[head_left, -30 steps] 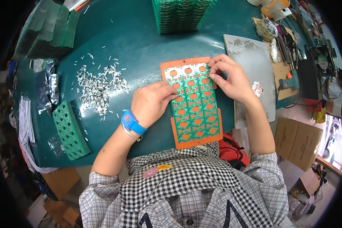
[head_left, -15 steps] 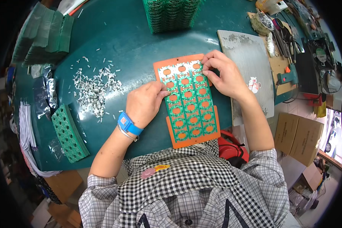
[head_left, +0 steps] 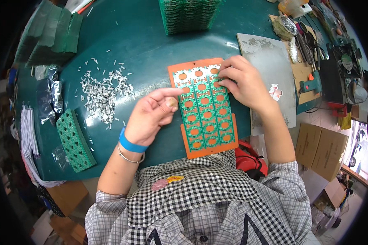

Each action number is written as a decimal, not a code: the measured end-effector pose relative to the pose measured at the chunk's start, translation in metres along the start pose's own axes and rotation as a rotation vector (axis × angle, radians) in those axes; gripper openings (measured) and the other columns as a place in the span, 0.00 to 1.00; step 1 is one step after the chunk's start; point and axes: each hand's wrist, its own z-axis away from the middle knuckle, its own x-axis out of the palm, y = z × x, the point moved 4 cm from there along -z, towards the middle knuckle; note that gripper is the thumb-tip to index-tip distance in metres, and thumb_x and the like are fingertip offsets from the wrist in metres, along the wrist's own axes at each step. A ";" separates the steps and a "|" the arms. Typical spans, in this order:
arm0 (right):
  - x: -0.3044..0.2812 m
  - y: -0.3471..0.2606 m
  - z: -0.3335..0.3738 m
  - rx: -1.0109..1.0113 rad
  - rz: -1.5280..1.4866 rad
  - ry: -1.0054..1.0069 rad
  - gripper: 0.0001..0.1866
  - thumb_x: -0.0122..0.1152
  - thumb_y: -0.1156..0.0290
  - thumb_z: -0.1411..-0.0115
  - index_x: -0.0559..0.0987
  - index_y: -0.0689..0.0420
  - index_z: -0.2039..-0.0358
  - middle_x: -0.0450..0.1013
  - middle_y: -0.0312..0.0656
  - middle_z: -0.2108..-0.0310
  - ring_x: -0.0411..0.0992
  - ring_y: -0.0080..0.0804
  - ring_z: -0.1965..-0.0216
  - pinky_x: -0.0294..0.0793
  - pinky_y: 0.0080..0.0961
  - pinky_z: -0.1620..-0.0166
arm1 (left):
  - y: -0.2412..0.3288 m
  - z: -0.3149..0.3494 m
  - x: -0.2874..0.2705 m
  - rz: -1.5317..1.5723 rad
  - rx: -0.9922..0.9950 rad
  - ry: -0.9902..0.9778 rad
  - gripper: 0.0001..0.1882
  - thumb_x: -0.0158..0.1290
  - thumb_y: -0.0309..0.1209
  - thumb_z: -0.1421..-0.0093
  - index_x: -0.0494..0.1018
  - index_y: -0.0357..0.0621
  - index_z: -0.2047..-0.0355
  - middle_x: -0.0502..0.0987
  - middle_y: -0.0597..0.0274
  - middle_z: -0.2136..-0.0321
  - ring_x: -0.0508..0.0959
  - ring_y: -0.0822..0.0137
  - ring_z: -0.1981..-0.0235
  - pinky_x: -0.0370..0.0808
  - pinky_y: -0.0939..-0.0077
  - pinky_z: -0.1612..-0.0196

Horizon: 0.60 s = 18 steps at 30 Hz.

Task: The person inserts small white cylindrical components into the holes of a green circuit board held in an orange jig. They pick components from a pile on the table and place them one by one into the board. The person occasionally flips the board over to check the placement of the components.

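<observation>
In the head view, a green circuit-board panel (head_left: 205, 108) with 3 columns of oval holes lies on an orange plate (head_left: 204, 152) near the front edge of the dark green counter (head_left: 151, 49). The plate shows past the panel at the top and bottom.

The left hand (head_left: 149, 112) is at the panel's left edge, its index finger stretched out so that the tip meets the upper part of that edge, and its other fingers curled. Something tan shows at the thumb tip; whether the hand grips anything, I cannot tell. A blue wristband (head_left: 133, 143) and a metal bangle (head_left: 129, 156) circle that wrist.

The right hand (head_left: 242, 81) has its fingers bent over the panel's upper right edge, fingertips close together; I cannot tell whether they pinch it.

Left of the panel, small white pieces (head_left: 104, 94) lie in a loose heap. Farther left are a low stack of green panels (head_left: 75, 141), white wires (head_left: 28, 130) and a silvery bag (head_left: 56, 96). A taller green stack (head_left: 190, 18) stands beyond the plate. To the right lies a grey sheet (head_left: 268, 69) bearing a sticker (head_left: 275, 92).
</observation>
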 end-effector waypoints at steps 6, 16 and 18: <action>0.002 -0.063 0.007 0.066 -0.360 0.134 0.08 0.71 0.78 0.52 0.81 0.58 0.70 0.75 0.40 0.65 0.75 0.39 0.62 0.76 0.32 0.59 | -0.021 0.006 0.016 0.310 -0.056 -0.028 0.08 0.53 0.27 0.31 0.75 0.39 0.54 0.76 0.64 0.68 0.63 0.83 0.79 0.58 0.89 0.78; 0.013 -0.072 0.013 0.169 -0.535 0.265 0.05 0.67 0.81 0.48 0.79 0.61 0.72 0.75 0.41 0.65 0.74 0.32 0.65 0.75 0.26 0.60 | -0.038 0.015 0.026 0.407 0.050 0.061 0.13 0.52 0.23 0.33 0.73 0.37 0.48 0.78 0.54 0.54 0.77 0.65 0.56 0.76 0.75 0.51; 0.002 -0.050 0.016 0.252 -0.524 0.222 0.04 0.66 0.81 0.47 0.78 0.62 0.72 0.75 0.41 0.64 0.74 0.31 0.64 0.74 0.25 0.60 | -0.031 0.020 0.019 0.395 0.077 0.132 0.15 0.50 0.20 0.33 0.69 0.33 0.46 0.73 0.47 0.46 0.75 0.55 0.46 0.72 0.67 0.40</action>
